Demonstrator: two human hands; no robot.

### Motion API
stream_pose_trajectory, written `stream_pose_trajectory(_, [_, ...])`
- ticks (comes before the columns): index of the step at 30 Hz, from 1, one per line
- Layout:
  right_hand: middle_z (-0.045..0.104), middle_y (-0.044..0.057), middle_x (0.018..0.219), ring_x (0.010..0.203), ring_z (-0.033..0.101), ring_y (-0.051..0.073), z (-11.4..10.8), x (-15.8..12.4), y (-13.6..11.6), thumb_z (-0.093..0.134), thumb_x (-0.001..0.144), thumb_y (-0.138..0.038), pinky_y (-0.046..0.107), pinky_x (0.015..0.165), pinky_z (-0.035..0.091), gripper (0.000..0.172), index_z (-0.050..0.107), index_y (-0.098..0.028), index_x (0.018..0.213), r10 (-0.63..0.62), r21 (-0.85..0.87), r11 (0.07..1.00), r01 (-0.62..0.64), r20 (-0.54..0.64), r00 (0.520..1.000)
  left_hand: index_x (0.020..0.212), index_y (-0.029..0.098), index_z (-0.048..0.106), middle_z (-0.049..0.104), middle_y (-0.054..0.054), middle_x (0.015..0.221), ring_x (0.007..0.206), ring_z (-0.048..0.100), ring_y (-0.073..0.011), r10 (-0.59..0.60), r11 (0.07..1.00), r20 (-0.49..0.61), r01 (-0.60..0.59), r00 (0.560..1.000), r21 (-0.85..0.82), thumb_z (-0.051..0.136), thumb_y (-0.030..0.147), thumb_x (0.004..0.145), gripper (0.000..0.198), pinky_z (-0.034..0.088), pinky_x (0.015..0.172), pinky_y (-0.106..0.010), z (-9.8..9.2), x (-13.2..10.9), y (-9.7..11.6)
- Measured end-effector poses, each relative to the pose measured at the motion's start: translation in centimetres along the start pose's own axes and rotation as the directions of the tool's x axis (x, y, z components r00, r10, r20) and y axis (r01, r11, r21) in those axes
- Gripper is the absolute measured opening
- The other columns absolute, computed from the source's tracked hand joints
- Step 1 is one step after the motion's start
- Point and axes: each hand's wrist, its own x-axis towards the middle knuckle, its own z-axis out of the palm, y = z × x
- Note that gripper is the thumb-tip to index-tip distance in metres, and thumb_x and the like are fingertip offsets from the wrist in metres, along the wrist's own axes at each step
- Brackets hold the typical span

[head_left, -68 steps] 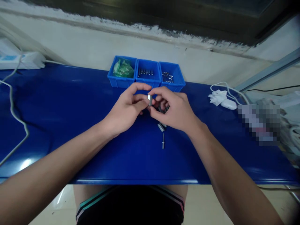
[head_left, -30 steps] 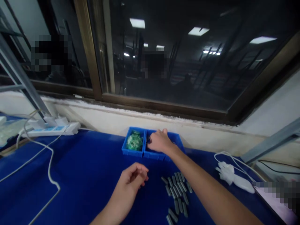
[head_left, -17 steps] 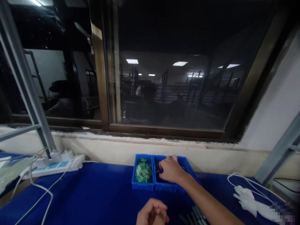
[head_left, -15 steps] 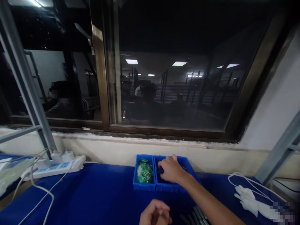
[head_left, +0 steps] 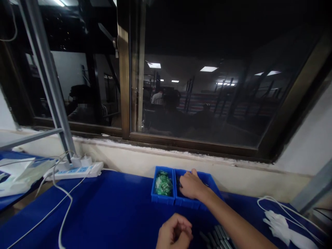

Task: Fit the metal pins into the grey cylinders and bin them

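My right hand (head_left: 192, 186) reaches down into the larger blue bin (head_left: 187, 203). Its fingers are bent and drawn together among dark items; the fingertips are partly hidden, so what they grip does not show. Closer to me, my left hand (head_left: 174, 231) hovers over the blue tabletop, fingers curled towards the thumb around a dark hollow. Whether something small sits inside it I cannot make out. Small green pieces (head_left: 163, 184) with a shiny look fill the narrower blue bin (head_left: 163, 199) on the left. Several grey metallic bars (head_left: 219, 237) lie below my right forearm, partly covered by it.
On the left a white power strip (head_left: 77, 170) with plugs trails white cables (head_left: 67, 207) across the blue tabletop (head_left: 116, 211). White gloves (head_left: 278, 224) and a cable lie at right. Metal posts (head_left: 49, 76) stand at both sides; a window (head_left: 202, 103) rises behind.
The view has shifted left, so the scene sits further right in the picture. My right hand stays inside the larger bin, its fingers more bent. My left hand remains curled.
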Motion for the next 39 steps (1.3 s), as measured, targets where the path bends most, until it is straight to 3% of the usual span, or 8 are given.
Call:
stream_pose_trajectory(7, [0.081,0.016,0.1,0.106,0.07,0.031,0.6,0.3,1.3,0.061,0.086,-0.025,0.045,0.096,0.031,0.022,0.082,-0.019,0.092,0.009,0.047,0.999,-0.01,0.021,1.0,0.09,0.02,0.07,0.066,-0.004,0.083,0.076,0.056,-0.0198,0.018,0.999,-0.092,-0.015,0.996,0.029,0.069,0.047,0.086,0.027,0.042,0.073,-0.032,0.1,-2.2,4.0])
stream_pose_trajectory(22, [0.081,0.014,0.091,0.102,0.07,0.029,1.6,0.8,1.4,0.062,0.088,-0.019,0.044,0.095,0.031,0.02,0.082,-0.019,0.085,0.058,0.151,0.987,-0.048,-0.06,0.997,0.091,0.019,0.068,0.064,-0.004,0.083,0.075,0.054,-0.0188,0.031,0.998,-0.062,-0.027,0.998,0.056,0.067,0.057,0.086,0.038,0.04,0.071,-0.032,-0.2,-1.8,2.8])
stream_pose_trajectory(26, [0.081,0.008,0.092,0.105,0.068,0.028,0.6,-0.7,1.6,0.065,0.095,-0.03,0.044,0.096,0.032,0.02,0.081,-0.023,0.104,0.102,0.251,0.966,-0.061,-0.157,0.982,0.09,0.019,0.066,0.063,-0.003,0.082,0.075,0.054,-0.0189,0.043,0.996,-0.054,-0.039,0.998,0.077,0.065,0.055,0.084,0.037,0.041,0.072,-0.032,-0.3,-1.7,2.9])
stream_pose_trajectory(29, [0.079,0.003,0.095,0.106,0.065,0.025,-1.1,-3.6,1.4,0.059,0.102,-0.033,0.043,0.097,0.034,0.026,0.075,-0.027,0.121,0.143,0.316,0.948,-0.047,-0.289,0.946,0.091,0.019,0.066,0.063,-0.003,0.081,0.074,0.054,-0.0189,0.058,0.994,-0.06,-0.052,0.997,0.098,0.064,0.055,0.083,0.037,0.041,0.07,-0.031,-0.5,-1.4,2.9])
stream_pose_trajectory(32, [0.076,0.0,0.093,0.101,0.063,0.022,-3.3,-8.2,0.7,0.063,0.1,-0.03,0.043,0.098,0.038,0.021,0.076,-0.027,0.117,0.127,0.407,0.911,0.065,-0.429,0.894,0.092,0.019,0.067,0.064,-0.003,0.082,0.073,0.055,-0.0185,0.126,0.979,-0.079,-0.111,0.989,0.173,0.061,0.052,0.085,0.034,0.041,0.069,-0.03,-0.8,-1.2,2.7])
stream_pose_trajectory(35, [0.073,0.001,0.091,0.097,0.063,0.022,-4.2,-14.4,-1.1,0.064,0.099,-0.029,0.044,0.099,0.045,0.019,0.076,-0.025,0.113,0.089,0.493,0.85,0.184,-0.479,0.873,0.092,0.02,0.068,0.066,-0.002,0.08,0.072,0.06,-0.0187,0.248,0.91,-0.08,-0.204,0.965,0.362,0.056,0.047,0.092,0.03,0.044,0.068,-0.03,-1.3,-1.2,2.7])
stream_pose_trajectory(37, [0.074,0.002,0.094,0.098,0.066,0.022,-2.4,-19.3,-3.4,0.061,0.1,-0.031,0.046,0.101,0.049,0.022,0.075,-0.027,0.116,0.093,0.554,0.812,0.186,-0.437,0.895,0.095,0.021,0.069,0.073,-0.003,0.086,0.078,0.067,-0.0199,0.367,0.793,-0.017,-0.302,0.93,0.529,0.05,0.042,0.098,0.029,0.049,0.073,-0.031,-1.8,-1.3,2.8])
stream_pose_trajectory(39, [0.077,0.002,0.106,0.102,0.07,0.023,1.7,-24.4,-6.8,0.057,0.101,-0.034,0.045,0.096,0.055,0.028,0.074,-0.037,0.123,0.059,0.615,0.773,0.153,-0.31,0.949,0.101,0.022,0.07,0.077,-0.005,0.093,0.086,0.072,-0.0224,0.456,0.659,0.028,-0.359,0.889,0.661,0.05,0.038,0.099,0.026,0.053,0.081,-0.035,-2.3,-1.4,3.0])
